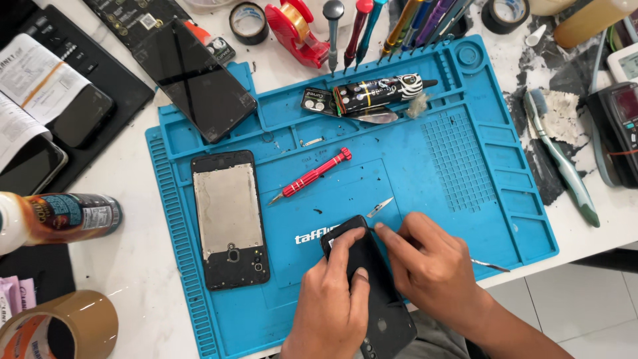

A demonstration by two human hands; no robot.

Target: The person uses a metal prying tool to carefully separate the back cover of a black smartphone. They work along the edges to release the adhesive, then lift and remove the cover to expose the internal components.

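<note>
A black phone (376, 292) lies back side up on the blue work mat (438, 166), near its front edge. My left hand (332, 299) presses on the phone's upper left part, thumb on its back. My right hand (428, 266) grips the phone's right edge, with a fingertip at the top corner. A red screwdriver (312, 175) lies on the mat above the hands. Just above my right fingers lies a small metal blade (380, 207). An opened phone frame (229, 218) with a bare metal plate lies to the left.
A detached black screen (196, 80) rests at the mat's top left corner. A glue tube (379, 93) and tweezers lie in the top tray. Screwdrivers (359, 30), tape rolls, a toothbrush (561, 156), a bottle (56, 218) and brown tape (56, 329) surround the mat.
</note>
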